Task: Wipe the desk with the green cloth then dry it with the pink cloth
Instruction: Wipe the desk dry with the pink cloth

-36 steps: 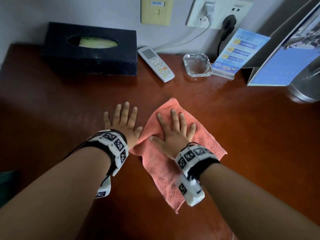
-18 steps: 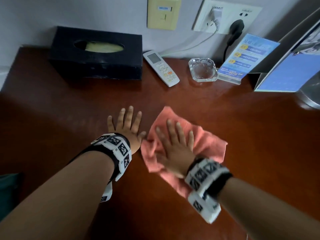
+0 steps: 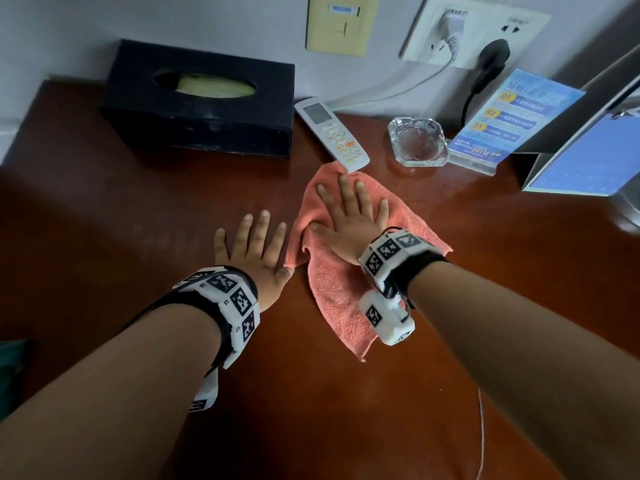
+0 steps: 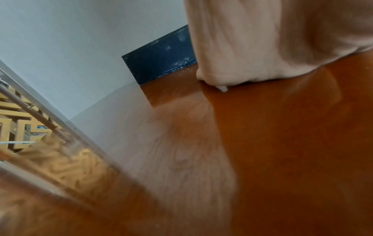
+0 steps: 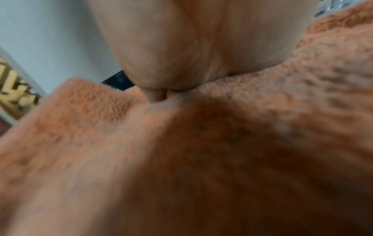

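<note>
The pink cloth [image 3: 341, 289] lies rumpled on the dark red-brown desk [image 3: 138, 209], its far corner touching the white remote [image 3: 330, 133]. My right hand [image 3: 349, 216] presses flat on the cloth with straight, spread fingers. In the right wrist view the palm [image 5: 181, 47] bears down on the fuzzy cloth [image 5: 222, 151]. My left hand [image 3: 254, 247] lies flat on bare desk just left of the cloth, fingers spread. The left wrist view shows that palm [image 4: 262, 39] on the glossy wood [image 4: 282, 143]. No green cloth is in view.
Along the back wall stand a black tissue box [image 3: 201, 102], a glass ashtray [image 3: 417, 142], a blue leaflet stand [image 3: 509, 119] and a tilted blue-faced panel [image 3: 585, 161]. Plugs and cables hang from a wall socket [image 3: 464, 32]. A metal object [image 3: 628, 209] sits at the right edge.
My right hand has pushed the pink cloth away from me toward the remote, after pulling it back and bunching it half a second ago. The left hand stayed flat in place.
</note>
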Motion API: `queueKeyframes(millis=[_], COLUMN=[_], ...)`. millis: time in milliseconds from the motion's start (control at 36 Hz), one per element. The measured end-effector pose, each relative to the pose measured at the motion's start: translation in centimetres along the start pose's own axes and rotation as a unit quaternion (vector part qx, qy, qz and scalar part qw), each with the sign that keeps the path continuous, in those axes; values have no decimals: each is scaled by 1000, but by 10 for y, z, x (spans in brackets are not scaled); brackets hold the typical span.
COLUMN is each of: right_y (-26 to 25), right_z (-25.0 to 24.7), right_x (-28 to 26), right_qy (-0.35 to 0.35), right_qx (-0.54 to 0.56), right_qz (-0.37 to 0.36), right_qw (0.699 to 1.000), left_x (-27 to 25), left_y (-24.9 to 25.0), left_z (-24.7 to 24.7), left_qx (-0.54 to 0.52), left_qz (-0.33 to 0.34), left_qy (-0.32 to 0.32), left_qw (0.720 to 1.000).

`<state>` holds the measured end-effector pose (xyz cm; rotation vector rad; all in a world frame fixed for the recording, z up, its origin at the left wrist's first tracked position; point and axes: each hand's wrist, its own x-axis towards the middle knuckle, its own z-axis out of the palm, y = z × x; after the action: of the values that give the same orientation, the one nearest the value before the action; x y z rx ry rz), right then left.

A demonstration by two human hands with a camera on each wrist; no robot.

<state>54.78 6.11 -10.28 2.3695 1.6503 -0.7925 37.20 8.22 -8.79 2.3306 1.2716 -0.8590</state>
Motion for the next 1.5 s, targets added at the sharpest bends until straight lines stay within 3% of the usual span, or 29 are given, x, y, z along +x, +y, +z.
queueKeyframes(millis=[222,278,444,583,750,861,1028,1167,1222,1361,1500], right_y=[43,63,126,94,30,44,105,85,66,24,34], right_z=[29,19,-17,-16,9,2,-24,-18,-11,19,47], right_x=[-75,-67,-26,-20,-28,-21,-10,-1,-3,-40,-95], right_qy=[-45,-47,20,36,-3,-10,22,39,36,2,-47], right_qx=[-71,-68,7,41,-11,-18,17,37,22,-37,-89], right_qz=[-81,-47,149,197,44,14,109,149,127,-6,-140], right_qw=[993,995,989,979,999,1000,994,987,991,999,985], left_x=[0,0,-1,-1,-1,0,0,0,0,-1,-1], left_y=[-2,-2,-1,-2,-1,-2,-3,-3,-2,-1,-1], left_z=[0,-2,-4,-4,-2,-1,-1,-1,-1,-2,-3], left_qx=[-4,-3,0,2,4,6,1,2,4,-1,1], left_qz=[6,6,7,10,8,6,11,10,9,7,5], left_qy=[0,-9,-22,-25,-14,-6,-12,-11,-10,-6,-9], left_qw=[1000,1000,1000,1000,1000,1000,1000,1000,1000,1000,1000])
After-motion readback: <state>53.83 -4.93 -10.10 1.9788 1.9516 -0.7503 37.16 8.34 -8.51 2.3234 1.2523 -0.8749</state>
